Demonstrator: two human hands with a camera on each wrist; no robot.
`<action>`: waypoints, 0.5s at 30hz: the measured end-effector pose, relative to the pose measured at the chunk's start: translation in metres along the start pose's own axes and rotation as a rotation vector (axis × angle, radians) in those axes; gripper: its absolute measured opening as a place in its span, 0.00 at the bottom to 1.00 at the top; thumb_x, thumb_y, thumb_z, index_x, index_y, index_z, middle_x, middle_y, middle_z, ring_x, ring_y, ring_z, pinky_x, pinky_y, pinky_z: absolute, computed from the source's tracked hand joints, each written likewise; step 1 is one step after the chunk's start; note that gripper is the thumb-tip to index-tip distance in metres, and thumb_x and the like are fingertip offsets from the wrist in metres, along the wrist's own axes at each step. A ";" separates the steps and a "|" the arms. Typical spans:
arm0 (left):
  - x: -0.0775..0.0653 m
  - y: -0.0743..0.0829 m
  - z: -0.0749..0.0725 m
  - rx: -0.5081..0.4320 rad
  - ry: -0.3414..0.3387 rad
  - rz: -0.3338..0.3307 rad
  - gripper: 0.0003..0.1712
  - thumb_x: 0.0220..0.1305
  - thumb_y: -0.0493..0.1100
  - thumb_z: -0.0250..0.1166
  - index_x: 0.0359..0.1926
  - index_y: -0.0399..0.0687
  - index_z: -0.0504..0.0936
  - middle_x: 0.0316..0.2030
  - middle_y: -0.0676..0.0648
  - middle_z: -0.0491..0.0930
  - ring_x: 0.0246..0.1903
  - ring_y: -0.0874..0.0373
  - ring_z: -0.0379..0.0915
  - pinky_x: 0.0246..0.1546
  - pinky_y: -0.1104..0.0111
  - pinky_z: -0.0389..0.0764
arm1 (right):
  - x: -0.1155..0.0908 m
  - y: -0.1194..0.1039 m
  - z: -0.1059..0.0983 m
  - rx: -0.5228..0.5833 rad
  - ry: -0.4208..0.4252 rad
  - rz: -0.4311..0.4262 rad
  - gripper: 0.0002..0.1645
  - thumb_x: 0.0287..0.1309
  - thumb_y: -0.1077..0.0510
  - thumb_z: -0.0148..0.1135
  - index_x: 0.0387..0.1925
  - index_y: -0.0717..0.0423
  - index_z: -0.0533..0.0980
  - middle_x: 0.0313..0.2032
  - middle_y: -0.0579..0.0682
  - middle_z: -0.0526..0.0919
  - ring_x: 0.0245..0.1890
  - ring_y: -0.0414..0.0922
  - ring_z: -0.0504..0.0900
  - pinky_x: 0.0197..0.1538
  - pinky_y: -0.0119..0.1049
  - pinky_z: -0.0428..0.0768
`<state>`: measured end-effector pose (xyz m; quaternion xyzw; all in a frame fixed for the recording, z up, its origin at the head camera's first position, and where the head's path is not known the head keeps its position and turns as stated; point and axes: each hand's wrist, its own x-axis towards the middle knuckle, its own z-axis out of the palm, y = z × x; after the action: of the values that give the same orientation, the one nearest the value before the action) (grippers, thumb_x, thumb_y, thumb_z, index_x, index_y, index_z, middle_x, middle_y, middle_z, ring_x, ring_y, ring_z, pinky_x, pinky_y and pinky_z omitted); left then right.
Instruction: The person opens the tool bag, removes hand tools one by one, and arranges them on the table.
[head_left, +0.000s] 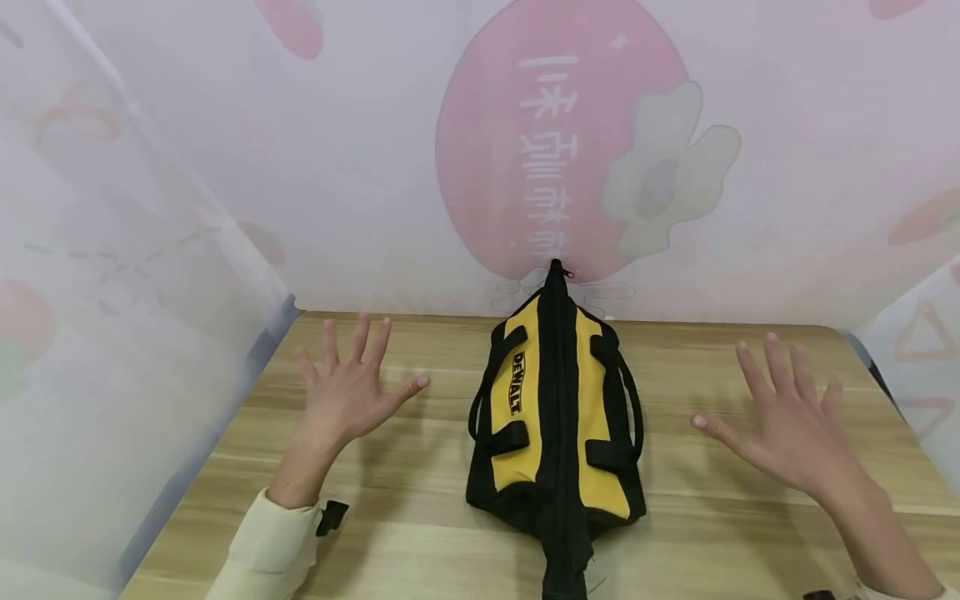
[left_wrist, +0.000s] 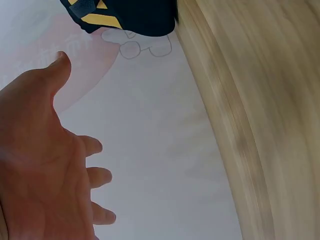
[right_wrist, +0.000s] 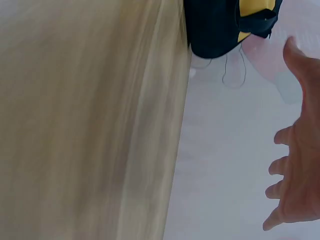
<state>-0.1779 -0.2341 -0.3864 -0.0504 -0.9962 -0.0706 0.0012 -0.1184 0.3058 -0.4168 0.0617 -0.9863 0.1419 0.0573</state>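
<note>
A yellow and black DEWALT tool bag (head_left: pixel 528 400) stands on the wooden table, its long black zipper running from front to back along the top. The zipper looks closed, with a small pull at the far end. Black carry handles (head_left: pixel 633 400) hang down on both sides. To the left of the bag, my left hand (head_left: pixel 348 400) is held over the table with fingers spread, apart from the bag. On the other side my right hand (head_left: pixel 791 425) is likewise spread and holds nothing. Both wrist views show part of the bag (left_wrist: pixel 145 17) at the top, beyond the thumb.
The wooden table (head_left: pixel 420 533) reaches back to a pale wall covering (head_left: pixel 360 167) printed with a pink strawberry shape and a flower. Similar covering hangs along the left and right sides. A black strap end (head_left: pixel 332 517) sticks out by the left sleeve (head_left: pixel 273 533).
</note>
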 end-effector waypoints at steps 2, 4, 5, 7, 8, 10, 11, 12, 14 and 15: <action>0.006 0.003 0.001 -0.008 0.002 0.017 0.64 0.66 0.88 0.46 0.89 0.60 0.38 0.88 0.43 0.30 0.82 0.27 0.12 0.70 0.17 0.21 | 0.006 -0.006 0.000 0.006 0.005 -0.010 0.72 0.63 0.22 0.64 0.88 0.55 0.40 0.86 0.65 0.27 0.83 0.73 0.24 0.67 0.92 0.27; 0.012 0.007 0.003 -0.013 0.006 0.036 0.64 0.67 0.87 0.47 0.89 0.61 0.38 0.88 0.44 0.31 0.83 0.28 0.12 0.72 0.18 0.22 | 0.012 -0.012 -0.001 0.020 0.006 -0.023 0.72 0.64 0.23 0.64 0.88 0.55 0.40 0.86 0.65 0.28 0.84 0.72 0.24 0.67 0.92 0.30; 0.015 0.008 0.003 -0.018 0.013 0.048 0.63 0.67 0.86 0.49 0.89 0.61 0.39 0.88 0.44 0.32 0.83 0.29 0.14 0.73 0.18 0.24 | 0.014 -0.014 -0.001 0.030 0.008 -0.032 0.71 0.64 0.23 0.64 0.88 0.56 0.41 0.86 0.65 0.29 0.84 0.72 0.25 0.67 0.92 0.31; 0.021 0.012 0.005 -0.030 0.020 0.070 0.63 0.67 0.85 0.52 0.89 0.61 0.41 0.88 0.45 0.34 0.84 0.29 0.16 0.74 0.19 0.26 | 0.021 -0.019 -0.001 0.052 0.011 -0.050 0.70 0.65 0.24 0.65 0.88 0.57 0.42 0.86 0.67 0.32 0.85 0.72 0.28 0.68 0.92 0.35; 0.024 0.014 0.005 -0.036 0.022 0.082 0.62 0.67 0.84 0.53 0.89 0.61 0.42 0.88 0.45 0.35 0.84 0.30 0.17 0.74 0.20 0.26 | 0.024 -0.021 -0.001 0.068 0.014 -0.062 0.69 0.66 0.25 0.65 0.87 0.58 0.42 0.86 0.68 0.35 0.85 0.73 0.31 0.69 0.91 0.36; 0.031 0.020 0.006 -0.065 0.020 0.109 0.61 0.68 0.82 0.57 0.89 0.61 0.44 0.88 0.45 0.37 0.85 0.31 0.19 0.75 0.20 0.27 | 0.031 -0.025 -0.001 0.100 0.024 -0.082 0.68 0.67 0.27 0.65 0.87 0.59 0.44 0.85 0.71 0.40 0.84 0.74 0.37 0.71 0.90 0.40; 0.034 0.023 0.007 -0.076 0.015 0.124 0.61 0.68 0.81 0.57 0.89 0.61 0.44 0.88 0.45 0.37 0.85 0.31 0.20 0.75 0.20 0.28 | 0.034 -0.026 -0.001 0.112 0.028 -0.090 0.67 0.68 0.28 0.66 0.87 0.60 0.44 0.84 0.73 0.42 0.84 0.75 0.40 0.72 0.89 0.42; 0.037 0.026 0.008 -0.089 0.005 0.139 0.61 0.68 0.81 0.57 0.89 0.61 0.43 0.88 0.45 0.37 0.85 0.31 0.21 0.76 0.21 0.28 | 0.037 -0.027 0.000 0.121 0.030 -0.095 0.66 0.68 0.29 0.65 0.87 0.61 0.45 0.84 0.73 0.44 0.83 0.76 0.43 0.72 0.88 0.45; 0.043 0.032 0.010 -0.116 -0.005 0.180 0.60 0.69 0.80 0.57 0.89 0.61 0.43 0.88 0.45 0.38 0.86 0.32 0.24 0.77 0.22 0.29 | 0.042 -0.029 0.001 0.132 0.042 -0.103 0.65 0.68 0.29 0.66 0.86 0.61 0.48 0.83 0.74 0.49 0.81 0.78 0.50 0.72 0.86 0.52; 0.046 0.035 0.010 -0.128 -0.010 0.201 0.60 0.70 0.80 0.58 0.89 0.61 0.43 0.88 0.44 0.39 0.86 0.33 0.25 0.77 0.22 0.31 | 0.044 -0.031 0.002 0.136 0.048 -0.106 0.64 0.68 0.30 0.66 0.86 0.62 0.50 0.82 0.74 0.51 0.80 0.78 0.53 0.72 0.85 0.55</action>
<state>-0.2204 -0.1939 -0.3912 -0.1506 -0.9796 -0.1333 0.0002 -0.1580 0.2712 -0.4042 0.1142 -0.9681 0.2067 0.0842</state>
